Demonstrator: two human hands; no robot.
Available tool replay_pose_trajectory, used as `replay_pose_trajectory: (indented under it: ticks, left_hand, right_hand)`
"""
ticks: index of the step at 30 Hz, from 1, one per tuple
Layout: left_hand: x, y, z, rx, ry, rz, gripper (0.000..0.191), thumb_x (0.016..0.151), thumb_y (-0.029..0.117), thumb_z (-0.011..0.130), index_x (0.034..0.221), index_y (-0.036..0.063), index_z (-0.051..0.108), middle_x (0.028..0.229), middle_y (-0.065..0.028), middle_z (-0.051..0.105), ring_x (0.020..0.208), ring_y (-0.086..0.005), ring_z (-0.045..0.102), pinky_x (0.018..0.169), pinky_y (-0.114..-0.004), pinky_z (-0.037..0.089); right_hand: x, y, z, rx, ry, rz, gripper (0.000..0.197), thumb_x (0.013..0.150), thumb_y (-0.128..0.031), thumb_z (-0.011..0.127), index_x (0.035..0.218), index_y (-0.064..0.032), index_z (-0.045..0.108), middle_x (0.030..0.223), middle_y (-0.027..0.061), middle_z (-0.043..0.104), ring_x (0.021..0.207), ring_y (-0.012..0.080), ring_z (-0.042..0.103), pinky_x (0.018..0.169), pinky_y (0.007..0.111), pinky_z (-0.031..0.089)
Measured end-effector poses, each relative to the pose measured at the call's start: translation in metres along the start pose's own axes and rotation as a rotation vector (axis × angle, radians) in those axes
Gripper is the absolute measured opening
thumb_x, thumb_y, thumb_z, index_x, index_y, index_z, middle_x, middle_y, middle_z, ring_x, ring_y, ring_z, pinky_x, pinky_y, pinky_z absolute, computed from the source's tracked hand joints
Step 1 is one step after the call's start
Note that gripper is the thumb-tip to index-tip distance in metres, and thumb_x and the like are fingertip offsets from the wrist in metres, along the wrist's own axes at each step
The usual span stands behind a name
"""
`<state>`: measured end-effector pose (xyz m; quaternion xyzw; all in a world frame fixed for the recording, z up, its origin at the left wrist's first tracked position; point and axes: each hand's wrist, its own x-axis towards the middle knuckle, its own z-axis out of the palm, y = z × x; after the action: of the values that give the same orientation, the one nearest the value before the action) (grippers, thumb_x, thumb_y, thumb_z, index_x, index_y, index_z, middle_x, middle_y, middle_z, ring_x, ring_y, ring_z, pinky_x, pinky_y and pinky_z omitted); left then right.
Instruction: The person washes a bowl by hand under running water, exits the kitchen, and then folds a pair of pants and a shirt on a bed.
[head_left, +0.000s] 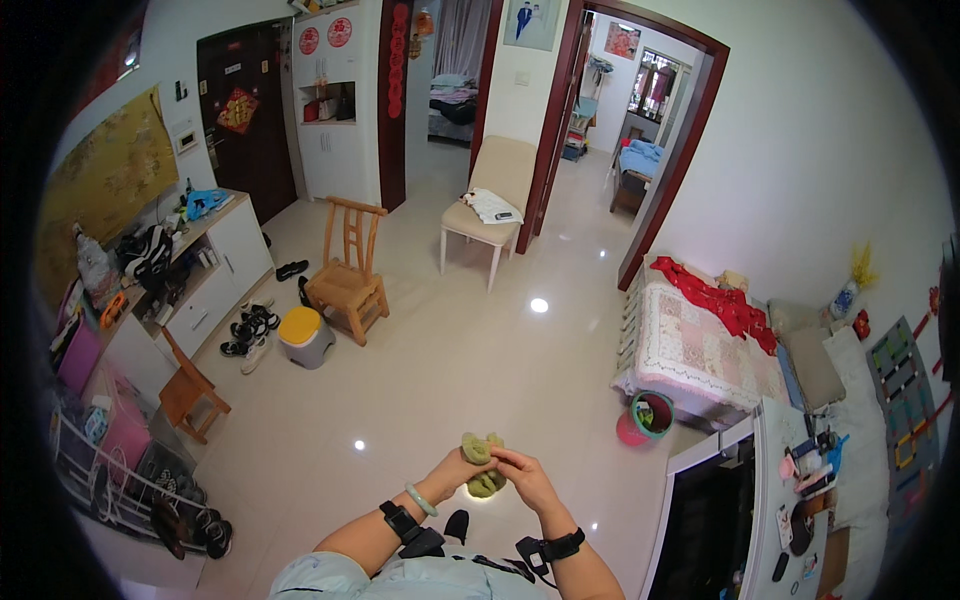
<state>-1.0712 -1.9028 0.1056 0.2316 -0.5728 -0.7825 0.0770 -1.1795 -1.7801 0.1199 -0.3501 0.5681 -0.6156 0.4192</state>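
Both my hands meet in front of my body, around a bunched olive-green cloth (487, 484). My left hand (452, 474) grips it, and part of the fabric puffs out above the fingers. From the other side, my right hand (527, 480) pinches the same cloth with its fingertips near my left thumb. A pale green bangle (421, 500) circles my left wrist. Each forearm carries a black strap with a small device. Below the cloth shows the dark tip of one shoe (457, 526) on the tiled floor.
A wooden chair (349, 277), a grey stool with a yellow lid (306, 336) and shoes (255, 322) stand ahead left. A beige chair (491, 202) is by the doorways. To the right are a pink bin (636, 429), a cloth-covered sofa (697, 352) and a white-edged table (780, 420).
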Motion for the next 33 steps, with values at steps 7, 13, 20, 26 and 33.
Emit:
replay_pose_trajectory:
  ticks: [7, 13, 20, 26, 33]
  left_hand:
    - [0.084, 0.066, -0.038, -0.073, -0.047, -0.002, 0.029, 0.079, 0.008, 0.056, 0.107, 0.0013, 0.054, 0.096, -0.0066, 0.059, 0.083, -0.0143, 0.058, 0.073, -0.026, 0.048]
    - [0.14, 0.073, -0.04, -0.236, -0.275, -0.024, 0.044, 0.074, -0.001, 0.056, 0.117, 0.0005, 0.046, 0.115, -0.0099, 0.05, 0.104, -0.0193, 0.051, 0.091, -0.031, 0.042]
    - [0.223, 0.082, -0.047, -0.201, 0.075, 0.056, 0.042, 0.076, -0.001, 0.056, 0.117, -0.0004, 0.045, 0.109, -0.0096, 0.055, 0.099, -0.0193, 0.054, 0.087, -0.029, 0.043]
    - [0.297, 0.082, -0.055, -0.235, 0.314, -0.089, 0.031, 0.079, 0.005, 0.058, 0.109, 0.0011, 0.049, 0.101, -0.0079, 0.058, 0.093, -0.0175, 0.056, 0.077, -0.03, 0.047]
    - [0.375, 0.083, -0.019, -0.024, 0.291, -0.22, 0.043, 0.079, 0.015, 0.061, 0.117, 0.0045, 0.044, 0.108, -0.0079, 0.053, 0.095, -0.0162, 0.053, 0.073, -0.029, 0.047]
  right_hand:
    - [0.091, 0.003, -0.057, -0.444, 0.128, 0.012, 0.06, 0.072, -0.009, 0.066, 0.126, -0.0043, 0.041, 0.12, 0.0124, 0.049, 0.113, 0.022, 0.046, 0.089, 0.035, 0.043]
    - [0.145, 0.019, -0.079, -0.368, 0.016, 0.031, 0.055, 0.07, -0.009, 0.066, 0.12, -0.0027, 0.045, 0.113, 0.0107, 0.053, 0.107, 0.0203, 0.05, 0.086, 0.03, 0.042]
    - [0.218, 0.026, -0.153, -0.025, 0.147, 0.126, 0.034, 0.073, -0.003, 0.057, 0.106, 0.0012, 0.052, 0.095, 0.0052, 0.058, 0.085, 0.0135, 0.055, 0.076, 0.025, 0.044]
    - [0.272, -0.014, -0.242, 0.067, 0.24, 0.108, 0.037, 0.072, -0.003, 0.059, 0.107, 0.0033, 0.049, 0.096, 0.0089, 0.058, 0.086, 0.0155, 0.057, 0.077, 0.026, 0.045]
    - [0.315, -0.01, -0.31, 0.07, 0.27, 0.101, 0.039, 0.071, 0.0, 0.059, 0.107, 0.0037, 0.045, 0.096, 0.0111, 0.058, 0.087, 0.0168, 0.057, 0.077, 0.027, 0.046]
